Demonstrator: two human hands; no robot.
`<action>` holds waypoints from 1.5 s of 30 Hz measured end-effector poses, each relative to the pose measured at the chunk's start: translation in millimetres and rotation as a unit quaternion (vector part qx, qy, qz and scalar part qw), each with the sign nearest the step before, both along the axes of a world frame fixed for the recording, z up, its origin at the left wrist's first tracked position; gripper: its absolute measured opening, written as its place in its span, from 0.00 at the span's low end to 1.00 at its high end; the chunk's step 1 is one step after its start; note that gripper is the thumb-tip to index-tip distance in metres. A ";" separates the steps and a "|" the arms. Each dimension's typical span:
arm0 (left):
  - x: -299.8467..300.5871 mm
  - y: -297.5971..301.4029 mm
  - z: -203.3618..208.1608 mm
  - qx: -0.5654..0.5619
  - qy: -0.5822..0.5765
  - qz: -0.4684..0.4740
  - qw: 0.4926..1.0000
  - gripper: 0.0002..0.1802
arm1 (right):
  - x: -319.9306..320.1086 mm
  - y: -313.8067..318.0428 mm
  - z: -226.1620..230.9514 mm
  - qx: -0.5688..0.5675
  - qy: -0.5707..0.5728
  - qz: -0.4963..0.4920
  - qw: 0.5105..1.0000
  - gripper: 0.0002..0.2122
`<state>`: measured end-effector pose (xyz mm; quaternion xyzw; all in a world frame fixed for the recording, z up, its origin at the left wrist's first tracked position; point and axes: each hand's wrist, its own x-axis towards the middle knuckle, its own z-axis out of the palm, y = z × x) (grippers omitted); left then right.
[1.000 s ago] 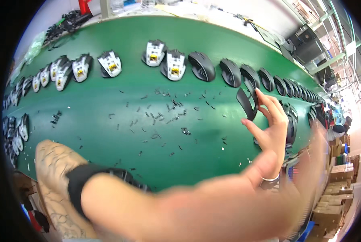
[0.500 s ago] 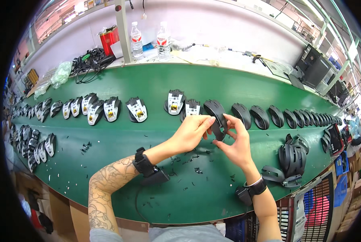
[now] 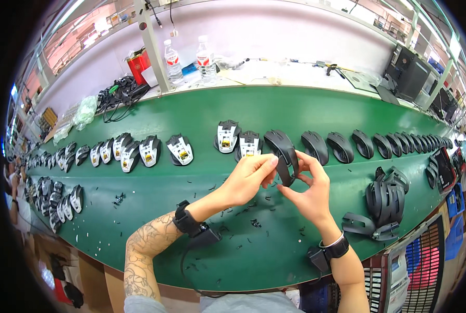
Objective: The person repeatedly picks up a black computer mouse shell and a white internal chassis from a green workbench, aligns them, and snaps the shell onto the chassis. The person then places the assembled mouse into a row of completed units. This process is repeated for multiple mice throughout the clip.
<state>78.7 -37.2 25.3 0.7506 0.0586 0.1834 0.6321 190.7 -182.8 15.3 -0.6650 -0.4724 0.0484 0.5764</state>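
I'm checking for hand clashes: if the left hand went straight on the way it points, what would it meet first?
Probably the curved black plastic piece held in the right hand; the left hand looks close to it, perhaps already touching, though depth is unclear.

Left forearm [image 3: 162,229]: fine outline tattoos [image 3: 139,258]
Left wrist [image 3: 203,206]: black strap [image 3: 186,218], boxy black module [image 3: 205,238], dark cable [image 3: 183,263]
Right wrist [image 3: 327,232]: black band [image 3: 338,248], pale bangle [image 3: 332,242], dark box [image 3: 317,257]
Shirt [image 3: 251,302]: grey

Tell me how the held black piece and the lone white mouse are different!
The piece is black; the mouse is mostly white on top, with a yellow patch. The right hand holds the piece; the mouse lies on the table. The piece looks thin; the mouse, chunky. Both show black.
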 end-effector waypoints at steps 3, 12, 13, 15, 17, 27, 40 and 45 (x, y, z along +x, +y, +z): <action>0.6 -3.0 -1.2 0.044 0.007 0.010 0.999 0.24 | -2.7 -1.9 1.7 -0.010 0.025 -0.001 1.000 0.32; 7.7 8.8 -0.9 -0.033 0.039 -0.030 0.998 0.23 | -1.9 -1.1 -4.9 0.033 0.038 0.014 0.999 0.31; 7.3 8.7 4.1 0.010 0.045 -0.019 0.999 0.24 | -2.6 -1.3 -3.8 0.030 0.034 -0.012 0.999 0.31; 1.9 5.8 17.0 0.164 0.079 0.039 0.982 0.23 | 1.4 -1.1 -4.6 0.021 -0.058 -0.042 0.997 0.31; -5.3 -1.0 26.9 0.551 -0.019 0.105 0.827 0.21 | 8.9 -3.3 -8.1 0.021 -0.139 -0.069 0.988 0.28; -28.2 -42.5 53.9 0.794 -0.061 0.071 0.600 0.15 | 21.3 -7.1 -14.6 0.013 -0.179 -0.141 0.974 0.22; -77.2 -90.0 127.2 0.706 -0.206 0.046 0.676 0.11 | 22.4 -1.6 -18.2 0.020 -0.197 -0.157 0.968 0.21; -79.2 -112.2 129.8 0.713 -0.242 0.012 0.658 0.10 | 32.9 -12.9 -28.2 -0.010 -0.174 -0.152 0.973 0.21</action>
